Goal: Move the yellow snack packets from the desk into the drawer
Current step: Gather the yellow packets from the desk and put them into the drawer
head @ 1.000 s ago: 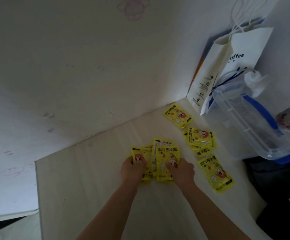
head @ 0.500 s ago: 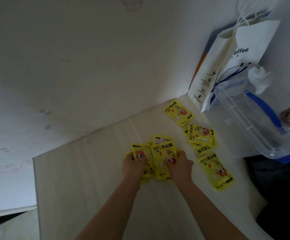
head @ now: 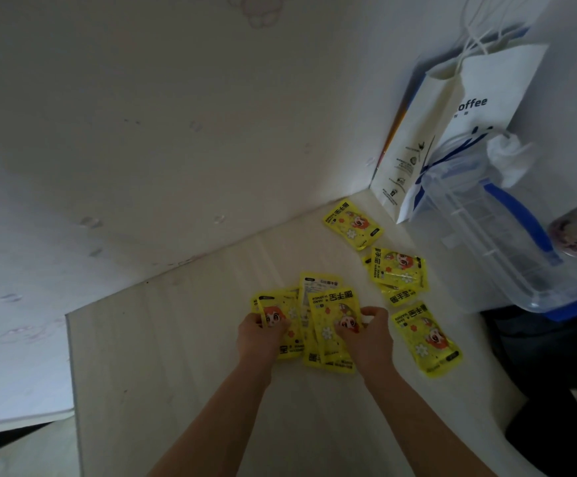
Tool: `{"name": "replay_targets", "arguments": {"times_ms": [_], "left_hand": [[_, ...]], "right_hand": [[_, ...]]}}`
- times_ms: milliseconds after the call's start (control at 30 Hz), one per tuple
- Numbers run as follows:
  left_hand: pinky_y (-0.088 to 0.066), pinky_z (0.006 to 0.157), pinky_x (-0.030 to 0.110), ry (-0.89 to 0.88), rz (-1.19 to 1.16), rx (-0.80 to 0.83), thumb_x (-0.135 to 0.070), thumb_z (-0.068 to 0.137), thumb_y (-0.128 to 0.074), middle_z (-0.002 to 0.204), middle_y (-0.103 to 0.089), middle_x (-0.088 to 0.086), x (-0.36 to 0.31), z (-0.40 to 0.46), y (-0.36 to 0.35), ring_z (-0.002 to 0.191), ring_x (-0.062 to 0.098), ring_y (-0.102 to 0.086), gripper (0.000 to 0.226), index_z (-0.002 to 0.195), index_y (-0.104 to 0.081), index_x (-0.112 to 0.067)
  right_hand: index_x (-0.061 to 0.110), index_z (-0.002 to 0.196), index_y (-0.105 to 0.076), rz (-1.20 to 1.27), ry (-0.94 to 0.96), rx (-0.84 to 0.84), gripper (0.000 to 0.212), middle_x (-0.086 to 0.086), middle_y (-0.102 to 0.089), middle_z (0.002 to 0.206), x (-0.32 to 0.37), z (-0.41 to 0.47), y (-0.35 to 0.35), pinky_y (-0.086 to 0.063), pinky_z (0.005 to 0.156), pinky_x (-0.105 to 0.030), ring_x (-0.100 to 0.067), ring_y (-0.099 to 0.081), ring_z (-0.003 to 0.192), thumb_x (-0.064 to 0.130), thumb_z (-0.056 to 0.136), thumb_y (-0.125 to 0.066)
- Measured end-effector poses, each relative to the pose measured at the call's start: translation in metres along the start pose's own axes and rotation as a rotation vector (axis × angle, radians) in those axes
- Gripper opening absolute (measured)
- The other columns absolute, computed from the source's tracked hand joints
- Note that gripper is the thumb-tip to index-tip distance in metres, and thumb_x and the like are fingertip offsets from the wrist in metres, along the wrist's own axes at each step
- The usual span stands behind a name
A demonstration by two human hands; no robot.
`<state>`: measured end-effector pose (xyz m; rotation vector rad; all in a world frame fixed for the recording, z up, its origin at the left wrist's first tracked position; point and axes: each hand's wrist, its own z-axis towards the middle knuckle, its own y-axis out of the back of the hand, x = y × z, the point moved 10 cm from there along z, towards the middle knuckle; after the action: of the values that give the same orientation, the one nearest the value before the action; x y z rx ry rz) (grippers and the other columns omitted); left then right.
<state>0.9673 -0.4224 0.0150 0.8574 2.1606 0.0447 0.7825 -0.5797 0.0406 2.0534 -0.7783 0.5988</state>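
Both hands, left hand (head: 257, 333) and right hand (head: 368, 333), grip the bunched packets (head: 314, 318) mid-desk (head: 176, 356), while loose packets (head: 424, 339) lie just right, nearer the right hand.

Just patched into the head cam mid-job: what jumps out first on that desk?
The bright yellow snack packets on the pale desk: a fanned bunch at centre, gripped between the left hand and right hand. More loose packets lie to the right, one near the wall corner. Behind them stand a white paper bag and a clear plastic box with blue handle.
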Motion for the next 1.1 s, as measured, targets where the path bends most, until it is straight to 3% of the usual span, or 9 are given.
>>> {"name": "replay_targets", "arguments": {"times_ms": [100, 200, 433, 533, 633, 800, 900, 1100], "left_hand": [[-0.057, 0.081, 0.045, -0.012, -0.011, -0.003, -0.019, 0.075, -0.08, 0.093, -0.067, 0.006, 0.0, -0.001, 0.007, 0.089, 0.027, -0.066, 0.032, 0.1, -0.061, -0.012], [-0.057, 0.082, 0.045, -0.01, -0.015, 0.0, -0.018, 0.075, -0.08, 0.095, -0.066, 0.005, 0.001, -0.001, 0.014, 0.09, 0.027, -0.066, 0.036, 0.104, -0.059, -0.012], [-0.058, 0.08, 0.048, -0.036, 0.064, 0.015, -0.015, 0.076, -0.077, 0.084, -0.072, 0.008, -0.006, 0.0, 0.023, 0.082, 0.028, -0.07, 0.01, 0.078, -0.067, -0.018], [-0.059, 0.078, 0.048, -0.072, 0.113, 0.007, -0.017, 0.075, -0.077, 0.08, -0.073, 0.007, -0.012, 0.001, 0.024, 0.079, 0.027, -0.07, 0.009, 0.076, -0.068, -0.019], [-0.059, 0.075, 0.043, -0.096, 0.172, -0.006, -0.021, 0.074, -0.077, 0.079, -0.072, 0.005, -0.017, 0.003, 0.025, 0.078, 0.024, -0.069, 0.01, 0.08, -0.069, -0.018], [-0.05, 0.084, 0.042, -0.099, 0.374, -0.063, -0.051, 0.057, -0.068, 0.096, -0.067, 0.007, -0.015, 0.017, 0.027, 0.093, 0.03, -0.059, 0.045, 0.09, -0.07, -0.019], [-0.052, 0.084, 0.043, -0.073, 0.377, -0.063, -0.053, 0.05, -0.066, 0.102, -0.064, 0.008, -0.009, 0.022, 0.025, 0.091, 0.031, -0.06, 0.051, 0.088, -0.069, -0.021], [-0.06, 0.077, 0.042, -0.072, 0.241, -0.034, -0.053, 0.038, -0.067, 0.106, -0.065, 0.007, -0.003, 0.028, 0.023, 0.083, 0.023, -0.068, 0.06, 0.091, -0.072, -0.023]], "right_hand": [[0.007, 0.124, -0.051, 0.041, -0.041, 0.02, 0.055, -0.013, -0.06, 0.118, -0.007, 0.002, 0.002, -0.051, 0.088, -0.041, -0.03, -0.061, 0.105, 0.022, 0.078, -0.077], [0.004, 0.1, -0.068, 0.05, -0.041, 0.071, 0.029, -0.014, -0.069, 0.092, -0.008, 0.005, 0.0, -0.054, 0.079, -0.048, -0.029, -0.064, 0.085, 0.023, 0.079, -0.075], [0.006, 0.094, -0.066, 0.194, -0.055, 0.12, 0.017, -0.01, -0.064, 0.086, 0.002, 0.017, -0.003, -0.047, 0.066, -0.037, -0.024, -0.059, 0.078, 0.016, 0.083, -0.072], [0.007, 0.097, -0.067, 0.264, -0.119, 0.127, 0.023, -0.016, -0.069, 0.096, 0.0, 0.024, -0.011, -0.057, 0.079, -0.051, -0.032, -0.067, 0.09, 0.018, 0.079, -0.075], [0.01, 0.089, -0.066, 0.297, -0.152, 0.13, 0.022, -0.021, -0.069, 0.1, -0.004, 0.033, -0.019, -0.054, 0.079, -0.063, -0.037, -0.068, 0.094, 0.022, 0.075, -0.078], [0.007, 0.098, -0.067, 0.241, -0.137, 0.076, 0.029, -0.017, -0.07, 0.096, 0.0, 0.041, -0.025, -0.057, 0.081, -0.054, -0.035, -0.068, 0.091, 0.02, 0.073, -0.077], [0.003, 0.103, -0.065, 0.151, -0.083, 0.035, 0.034, -0.017, -0.067, 0.097, 0.012, 0.039, -0.023, -0.053, 0.072, -0.038, -0.033, -0.066, 0.09, 0.022, 0.078, -0.075], [0.003, 0.101, -0.064, 0.14, -0.055, 0.053, 0.029, -0.014, -0.062, 0.089, 0.024, 0.041, -0.027, -0.047, 0.067, -0.035, -0.027, -0.058, 0.08, 0.022, 0.08, -0.073]]}}
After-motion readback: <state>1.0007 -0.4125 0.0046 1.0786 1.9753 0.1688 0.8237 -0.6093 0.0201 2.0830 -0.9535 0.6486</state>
